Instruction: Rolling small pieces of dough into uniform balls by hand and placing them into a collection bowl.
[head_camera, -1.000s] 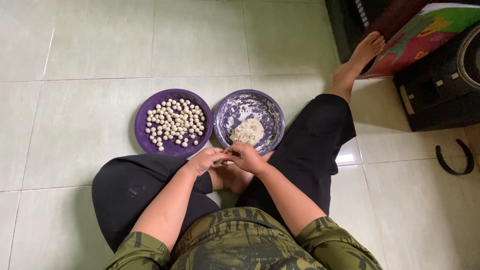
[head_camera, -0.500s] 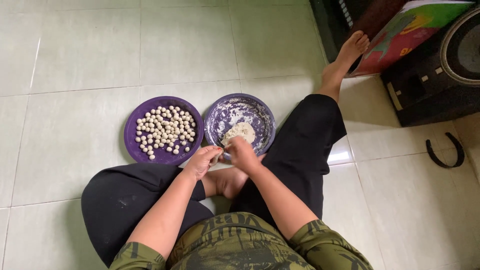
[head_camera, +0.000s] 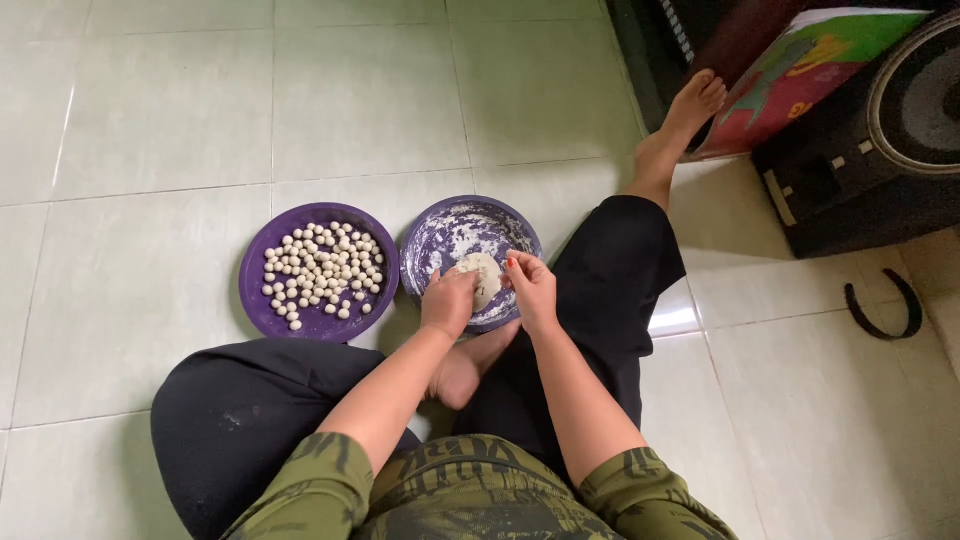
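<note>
I sit on a tiled floor with two purple plates in front of me. The left plate (head_camera: 262, 300) holds several small white dough balls (head_camera: 322, 268). The right plate (head_camera: 440, 232) is dusted with flour and holds a lump of pale dough (head_camera: 484, 277). My left hand (head_camera: 448, 303) presses onto the lump's left side with fingers curled. My right hand (head_camera: 531, 288) pinches the lump's right edge over the plate's near rim.
A black speaker cabinet (head_camera: 870, 150) and a colourful flat board (head_camera: 800, 75) stand at the right, beyond my outstretched foot (head_camera: 690, 105). A black curved band (head_camera: 885, 312) lies on the tiles at the right. My folded legs in dark trousers frame the plates.
Both hands have moved forward from above my lap onto the dough lump in the right plate. The view has shifted slightly.
</note>
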